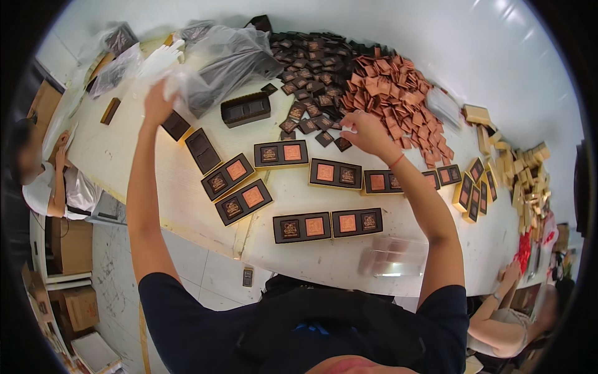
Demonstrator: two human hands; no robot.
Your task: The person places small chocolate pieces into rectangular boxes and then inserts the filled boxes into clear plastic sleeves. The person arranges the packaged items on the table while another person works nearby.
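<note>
My left hand (159,104), blurred, is at the left by a clear plastic bag (187,93) and an unfilled dark two-hole tray box (175,125). Whether it grips anything is unclear. My right hand (369,133) reaches over the front of a pile of dark brown printed square packets (322,70), thumb and forefinger apart. A dark square packet (343,144) lies just below its fingertips. Beside it spreads a heap of copper-coloured square packets (392,93). Gold-edged boxes, such as this box (281,154), each hold one dark and one copper square. A second unfilled tray box (202,150) stands left.
A deeper dark box (245,109) sits near the pile. Clear plastic covers (395,256) lie at the table's front edge. Gold boxes (523,173) are heaped at right. One person (60,187) sits at left, another (504,322) at right. A small tray (247,277) is on the floor.
</note>
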